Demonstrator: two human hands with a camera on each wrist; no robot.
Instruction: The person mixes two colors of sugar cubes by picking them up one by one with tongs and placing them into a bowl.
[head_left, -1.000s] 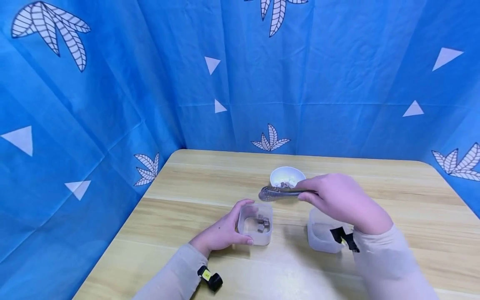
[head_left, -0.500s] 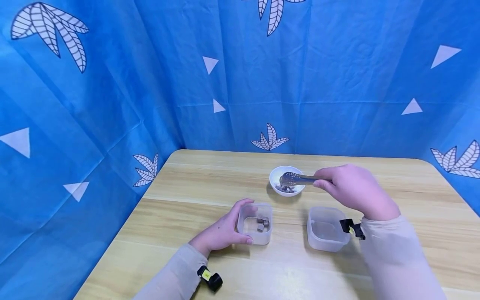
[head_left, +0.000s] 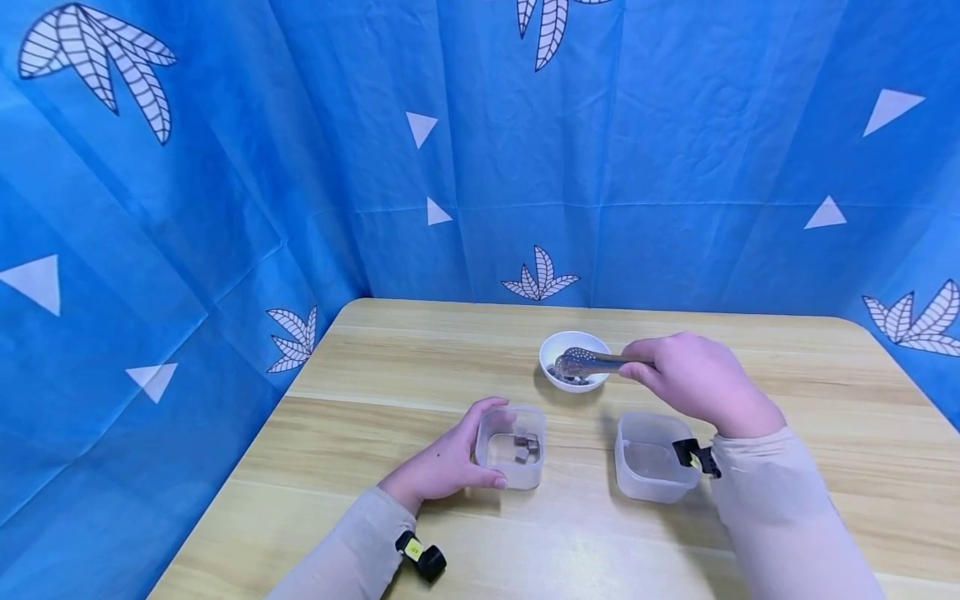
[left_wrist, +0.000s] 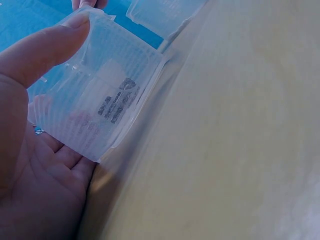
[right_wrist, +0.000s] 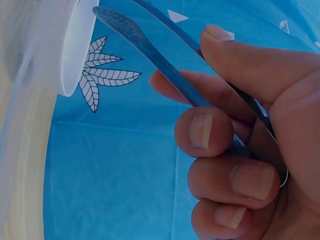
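Note:
My right hand [head_left: 693, 379] grips a pair of metal tongs [right_wrist: 172, 77] with holed tips, their two arms apart in the right wrist view. In the head view the tips are over the small white bowl [head_left: 551, 379], which holds small greyish pieces [head_left: 576, 381]. Whether the tips touch a piece cannot be made out. My left hand [head_left: 446, 462] holds a frosted plastic box [head_left: 525, 479] by its left side, thumb at the near edge and fingers round the far one. Several small brown cubes [head_left: 522, 455] lie inside it, toward the right.
A second frosted plastic box [head_left: 652, 487] stands below my right wrist, to the right of the held one. The wooden table [head_left: 360, 467] carries everything. A blue patterned curtain [head_left: 487, 167] hangs behind the table and along its left side.
The tongs have moved from between the held box and the bowl back over the bowl, then shifted slightly left and lower. My left hand and its box have stayed put.

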